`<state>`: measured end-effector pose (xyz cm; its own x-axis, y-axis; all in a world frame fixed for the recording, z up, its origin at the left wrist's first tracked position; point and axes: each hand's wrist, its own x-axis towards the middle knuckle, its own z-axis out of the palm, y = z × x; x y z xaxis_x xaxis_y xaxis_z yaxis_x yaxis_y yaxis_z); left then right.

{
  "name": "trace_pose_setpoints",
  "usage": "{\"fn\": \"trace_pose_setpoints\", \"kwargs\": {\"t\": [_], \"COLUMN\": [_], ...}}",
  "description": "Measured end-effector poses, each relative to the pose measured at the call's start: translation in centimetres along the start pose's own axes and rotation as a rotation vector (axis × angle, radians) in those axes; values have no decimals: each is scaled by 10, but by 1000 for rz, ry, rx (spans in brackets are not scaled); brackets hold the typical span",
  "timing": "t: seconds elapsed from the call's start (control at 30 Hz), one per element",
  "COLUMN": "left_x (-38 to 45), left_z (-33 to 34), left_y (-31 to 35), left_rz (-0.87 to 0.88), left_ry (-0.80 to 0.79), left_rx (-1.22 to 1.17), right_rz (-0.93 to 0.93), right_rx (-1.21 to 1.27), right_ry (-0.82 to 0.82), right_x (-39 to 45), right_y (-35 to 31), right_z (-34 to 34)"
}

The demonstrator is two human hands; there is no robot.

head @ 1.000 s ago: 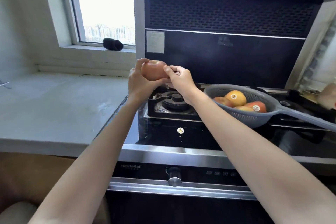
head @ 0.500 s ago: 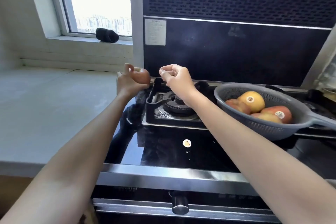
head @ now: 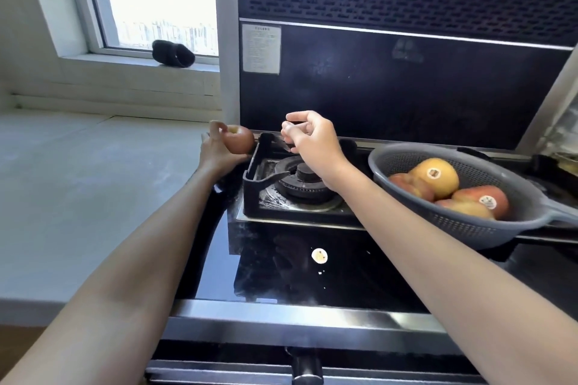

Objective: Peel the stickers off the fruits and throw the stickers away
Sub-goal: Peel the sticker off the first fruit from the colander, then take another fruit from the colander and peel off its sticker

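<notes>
Gripping a reddish apple (head: 239, 143) with thumb and fingers curled around it, the left hand (head: 219, 148) holds the fruit above the seam where the grey countertop (head: 78, 184) meets the black stove (head: 312, 262), at about ten o'clock from the burner (head: 301, 180). At about three o'clock from the apple and apart from it, the right hand (head: 312, 139) hovers over the back of the burner with its fingertips drawn together in a narrow pinch (whether a sticker sits between them is too small to tell). At about three o'clock from the burner, a grey colander (head: 406, 159) rests on the stove, its handle running off toward four o'clock. Inside it lie several fruits: a yellow-orange one (head: 438, 180) on top with a sticker facing up, a red one (head: 478, 197) with its own sticker at about four o'clock from the first, and others partly hidden beneath. A small round sticker (head: 319, 256) lies on the glossy stove glass at about six o'clock from the burner. On the windowsill at about eleven o'clock sits a dark rolled object (head: 173, 53).
</notes>
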<state>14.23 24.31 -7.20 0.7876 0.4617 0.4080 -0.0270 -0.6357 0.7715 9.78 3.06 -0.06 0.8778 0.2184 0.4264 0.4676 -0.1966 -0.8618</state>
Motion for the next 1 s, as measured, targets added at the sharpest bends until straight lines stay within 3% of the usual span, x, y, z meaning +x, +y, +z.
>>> {"fn": "trace_pose_setpoints", "kwargs": {"t": [0.2,0.33,0.57,0.8,1.0], "left_x": [-6,-30,-84,-145,-180], "left_z": [-30,-38,-29,9,49], "left_y": [25,60,127,181,193], "left_rz": [-69,-57,189,335,444], "left_ry": [-176,-12,131,-99,-371], "left_rx": [76,-69,-214,-273,-105], "right_rz": [24,29,39,66,102], "right_rx": [-4,-15,-90,-178,-417], "right_ry": [14,33,135,235,305], "right_x": [-13,-32,-64,-90,-104], "right_y": [-4,-12,-24,-29,-24], "right_z": [-11,-23,-60,-105,-138]}}
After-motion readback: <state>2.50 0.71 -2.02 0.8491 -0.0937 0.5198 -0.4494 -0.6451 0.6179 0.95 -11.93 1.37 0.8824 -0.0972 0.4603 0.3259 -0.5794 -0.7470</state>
